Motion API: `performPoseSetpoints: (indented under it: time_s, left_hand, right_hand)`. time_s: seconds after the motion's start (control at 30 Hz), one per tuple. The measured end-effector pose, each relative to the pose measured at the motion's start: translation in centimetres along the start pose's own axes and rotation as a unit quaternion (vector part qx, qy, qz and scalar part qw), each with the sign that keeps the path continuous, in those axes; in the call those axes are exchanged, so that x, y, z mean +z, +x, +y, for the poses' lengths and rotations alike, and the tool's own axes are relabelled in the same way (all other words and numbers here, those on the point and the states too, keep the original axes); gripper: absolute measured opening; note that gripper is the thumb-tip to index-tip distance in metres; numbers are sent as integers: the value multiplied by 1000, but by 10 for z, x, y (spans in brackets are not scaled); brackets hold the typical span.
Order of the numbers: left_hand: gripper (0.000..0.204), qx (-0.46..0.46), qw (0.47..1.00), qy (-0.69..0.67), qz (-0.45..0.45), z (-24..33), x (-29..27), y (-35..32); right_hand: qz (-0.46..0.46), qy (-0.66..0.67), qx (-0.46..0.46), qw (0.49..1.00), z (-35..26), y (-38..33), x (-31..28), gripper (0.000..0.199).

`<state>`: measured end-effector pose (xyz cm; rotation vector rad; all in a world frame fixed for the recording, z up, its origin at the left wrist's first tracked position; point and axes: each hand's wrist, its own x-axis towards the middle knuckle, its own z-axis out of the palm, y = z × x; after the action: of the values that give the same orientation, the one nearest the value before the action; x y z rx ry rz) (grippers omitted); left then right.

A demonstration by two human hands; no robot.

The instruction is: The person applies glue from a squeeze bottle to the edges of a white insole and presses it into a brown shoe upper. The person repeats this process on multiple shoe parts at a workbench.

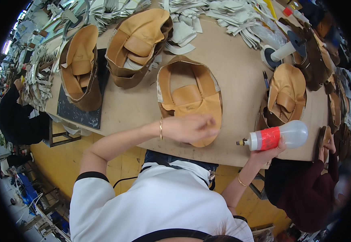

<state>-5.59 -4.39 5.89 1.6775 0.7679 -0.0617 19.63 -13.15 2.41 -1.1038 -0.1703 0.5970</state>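
Smooth tan leather everywhere on this table (240, 84). The main leather piece (201, 105) lies right in front of the person, near the table's front edge: rounded open shape, tan inside, rougher brown around the back, pale ragged strips along the rim. The left hand (189, 128) is over its lower part, fingers bent but motion-blurred, so I can't tell if they're touching or pinching anything.

The right hand (270, 153) has its fingers wrapped around a squeeze bottle (291, 135), held tilted on its side, cloudy see-through plastic with a rounded bottom, white collar and small dark nozzle pointing left. Similar tan-and-brown pieces stand nearby, two to the left (80, 50) (141, 42) and one to the right (287, 90).

Writing-wise, there's a tiny dark stamp (190, 108) on the tan leather, too small to make out, and a shiny red band (269, 139) around the bottle.
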Motion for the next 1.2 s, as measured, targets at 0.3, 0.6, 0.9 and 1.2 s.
performPoseSetpoints:
  time_s: [0.3, 0.6, 0.9, 1.2]
  left_hand:
    - [65, 18, 906, 361, 220, 11, -111, -3]
    - [83, 36, 903, 376, 204, -11, -119, 22]
    - [95, 79, 706, 454, 537, 80, -127, -91]
    - [78, -34, 748, 413, 518, 86, -171, -63]
  right_hand:
    - [40, -6, 10, 999, -10, 0, 5, 58]
    - [38, -32, -21, 999, -6, -3, 13, 60]
    - [56, -25, -39, 997, -22, 1, 19, 62]
    - [68, 21, -58, 996, -45, 15, 1, 56]
